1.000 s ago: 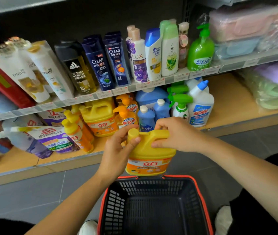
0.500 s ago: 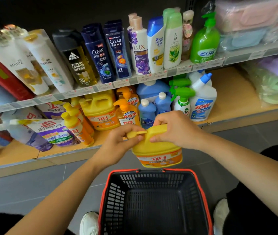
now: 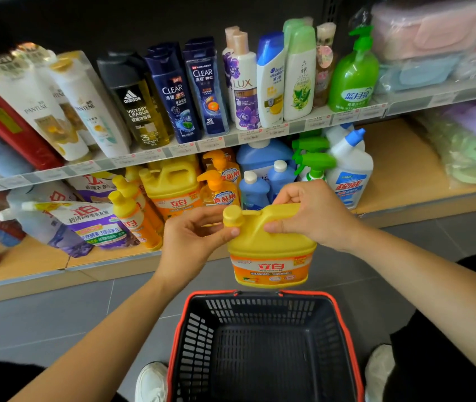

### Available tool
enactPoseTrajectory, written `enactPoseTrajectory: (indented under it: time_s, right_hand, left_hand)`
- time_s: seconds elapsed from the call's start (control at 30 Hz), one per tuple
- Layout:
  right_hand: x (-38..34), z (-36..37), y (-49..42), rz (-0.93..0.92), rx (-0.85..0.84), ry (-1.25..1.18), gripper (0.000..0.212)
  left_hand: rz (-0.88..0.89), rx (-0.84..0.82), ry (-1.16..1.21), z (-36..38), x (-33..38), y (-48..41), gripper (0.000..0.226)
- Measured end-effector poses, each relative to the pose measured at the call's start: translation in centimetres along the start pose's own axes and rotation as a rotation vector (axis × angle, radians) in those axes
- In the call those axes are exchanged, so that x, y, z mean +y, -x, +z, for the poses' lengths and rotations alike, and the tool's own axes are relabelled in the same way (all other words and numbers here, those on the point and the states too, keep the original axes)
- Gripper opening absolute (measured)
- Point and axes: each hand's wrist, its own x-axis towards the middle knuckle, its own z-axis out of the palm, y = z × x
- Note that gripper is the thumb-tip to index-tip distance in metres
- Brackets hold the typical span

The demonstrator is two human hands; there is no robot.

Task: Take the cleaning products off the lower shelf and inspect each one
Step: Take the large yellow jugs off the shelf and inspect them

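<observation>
The yellow jug (image 3: 271, 245) is off the lower shelf (image 3: 399, 175). It hangs upright in the air, in front of the shelf and just above the shopping basket (image 3: 260, 311). The right hand (image 3: 315, 216) holds it up, with the fingers curled round the handle on top. The left hand (image 3: 193, 242) is at the round cap (image 3: 232, 216). Its thumb touches the jug just under the cap and its fingers curl behind it, so it looks like a pinch.

I think this is the looking-over step for this jug, and the cap is being checked. The orange label faces the camera. Next, the jug likely needs a slow turn to show its back and bottom. The right hand should keep a firm hold, because the jug looks full and heavy.

Many more things wait on the lower shelf. Another yellow jug (image 3: 173, 184) stands there, with orange pump bottles (image 3: 219, 192) just beside it. Then come blue bottles (image 3: 252, 190), green spray bottles (image 3: 312, 163) and a white bottle with a blue cap (image 3: 350, 175). To the left are small yellow bottles (image 3: 128, 213) and a soft refill bag (image 3: 86, 224) lying on its side.

The upper shelf (image 3: 216, 143) sticks out over them, so a reaching hand must go in under it. The bottles stand close together, and pulling one out could knock over the one next to it.
</observation>
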Motion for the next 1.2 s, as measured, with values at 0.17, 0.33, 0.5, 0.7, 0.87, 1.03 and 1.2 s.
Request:
enactPoseTrajectory:
  time_s: [0.17,0.33,0.5,0.7,0.87,1.03,1.2]
  right_hand:
    - [-0.5,1.0,0.5,-0.001,0.074,-0.03,0.034]
    - [-0.7,0.5,0.3,0.036,0.057,-0.14,0.034]
    - [-1.0,0.6,0.3,0.033,-0.017,-0.22,0.033]
    - [-1.3,1.0,0.6,0.028,-0.053,-0.252,0.044]
    - [-1.5,1.2,0.8,0.001,-0.072,-0.19,0.034]
    - [-1.4,1.3,0.8,-0.014,-0.062,-0.147,0.03]
    - [-1.1,1.2,0.5,-0.006,-0.06,-0.183,0.031]
  left_hand:
    - [0.061,0.154,-0.236,1.0,0.2,0.4,0.042]
    - [0.011,0.021,-0.129,0.5,1.1,-0.2,0.032]
    - [-0.019,-0.091,-0.013,1.0,2.6,-0.4,0.024]
    - [-0.104,-0.216,-0.021,0.5,3.5,-1.1,0.011]
    - [-0.026,-0.182,-0.128,0.6,3.6,-0.7,0.014]
    - [-0.018,-0.19,-0.143,1.1,3.4,-0.5,0.005]
    - [-0.032,-0.163,-0.07,1.1,3.4,-0.7,0.031]
